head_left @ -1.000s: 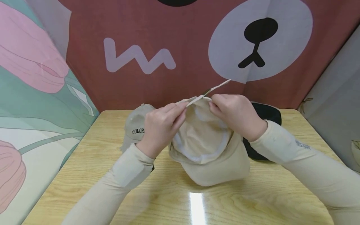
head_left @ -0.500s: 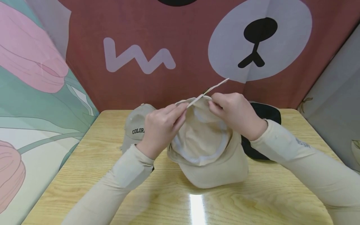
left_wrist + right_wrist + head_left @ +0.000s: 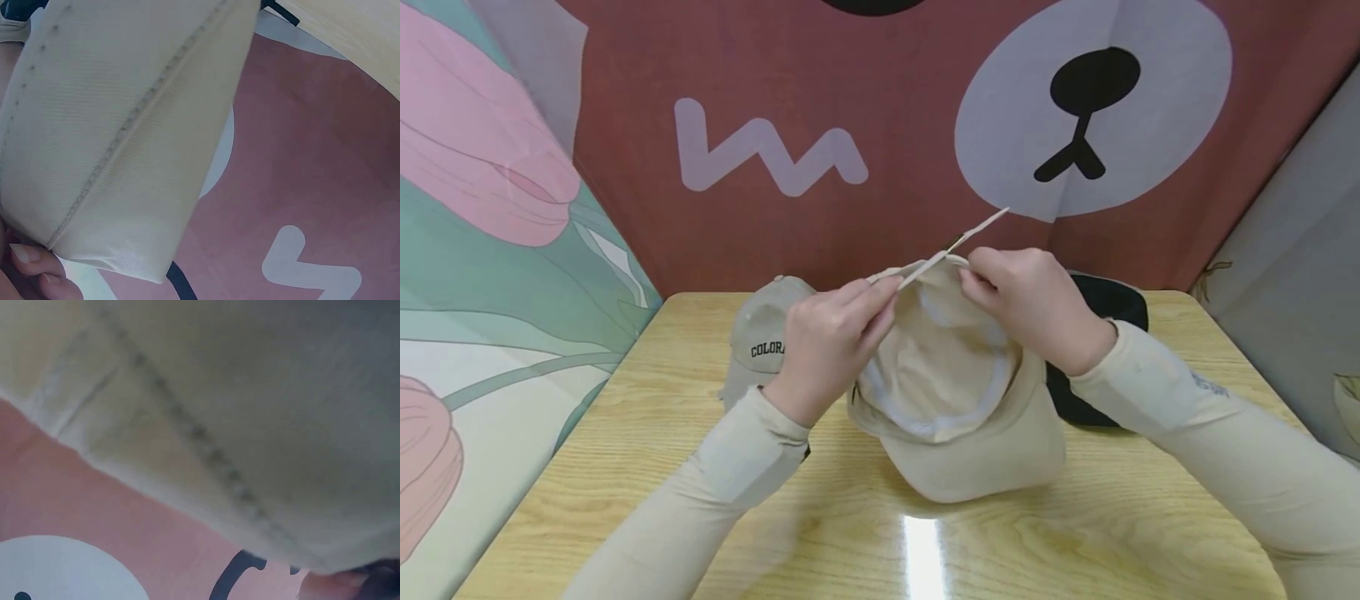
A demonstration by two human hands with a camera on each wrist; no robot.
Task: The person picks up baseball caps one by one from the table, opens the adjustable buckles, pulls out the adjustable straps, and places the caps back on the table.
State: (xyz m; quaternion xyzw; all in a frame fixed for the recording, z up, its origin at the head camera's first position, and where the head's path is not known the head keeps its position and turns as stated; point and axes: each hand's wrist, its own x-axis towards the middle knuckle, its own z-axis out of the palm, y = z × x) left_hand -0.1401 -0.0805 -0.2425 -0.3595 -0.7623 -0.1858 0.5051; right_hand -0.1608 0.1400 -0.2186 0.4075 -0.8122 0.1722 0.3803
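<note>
A cream cap (image 3: 943, 367) hangs tilted between the two hands, its inside facing the head camera and its brim (image 3: 977, 450) toward the person. The left hand (image 3: 835, 337) pinches the cap's back edge and strap. On the other side of the strap, the right hand (image 3: 1037, 304) pinches the edge. The thin strap (image 3: 981, 227), with a small metal buckle, sticks up to the right between them. Stitched cream cloth (image 3: 119, 125) fills much of the left wrist view, with fingertips (image 3: 44, 269) at its corner. Blurred cloth (image 3: 206, 425) covers most of the right wrist view.
A grey cap (image 3: 763, 333) with black lettering stands behind the left hand on the wooden table (image 3: 647, 433). Behind the right hand lies a black item (image 3: 1112, 308), partly hidden. A printed red cloth (image 3: 760, 225) hangs behind the table.
The cap and strap have shifted slightly, with the strap's free end a little lower and further left. Both hands keep their grip in nearly the same place.
</note>
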